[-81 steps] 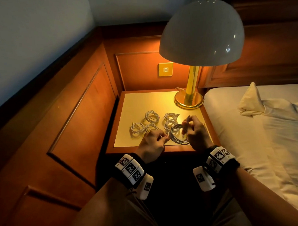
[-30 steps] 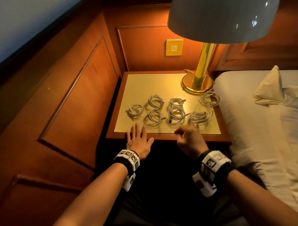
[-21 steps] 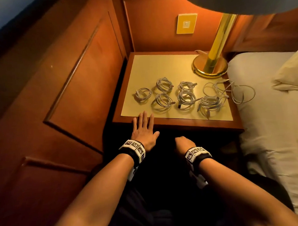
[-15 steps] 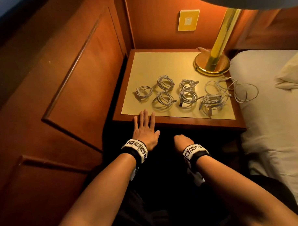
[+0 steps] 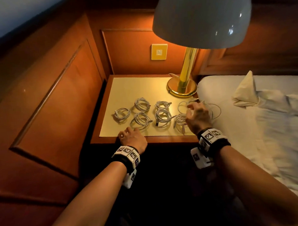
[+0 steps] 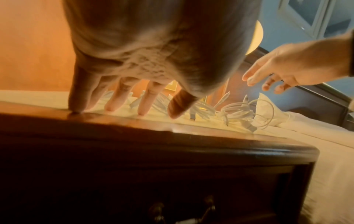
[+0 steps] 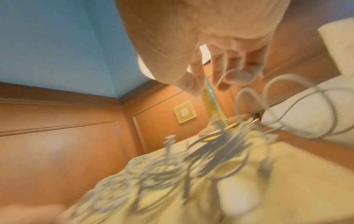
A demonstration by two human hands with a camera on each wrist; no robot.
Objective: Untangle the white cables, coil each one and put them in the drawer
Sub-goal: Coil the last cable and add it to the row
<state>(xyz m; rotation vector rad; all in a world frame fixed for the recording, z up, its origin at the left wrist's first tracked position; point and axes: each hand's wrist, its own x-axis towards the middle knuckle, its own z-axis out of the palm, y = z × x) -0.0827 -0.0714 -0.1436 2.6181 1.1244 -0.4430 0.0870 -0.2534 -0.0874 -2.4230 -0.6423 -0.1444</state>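
The loose cable (image 5: 212,110) sprawls off the worktop's (image 5: 127,90) right edge onto the bed (image 5: 246,126) — just beyond the right hand (image 5: 198,116), fingers spread and empty above it — while the left hand (image 5: 133,138), farther off, rests fingertips on the front edge.

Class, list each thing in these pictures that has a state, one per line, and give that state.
Lamp: lit.
Drawer: closed.
Six coiled cables: wound, on the nightstand.
Loose cable: uncoiled, trailing onto the bed.
Left hand: fingertips on nightstand edge, holding nothing.
Right hand: open, above loose cable.
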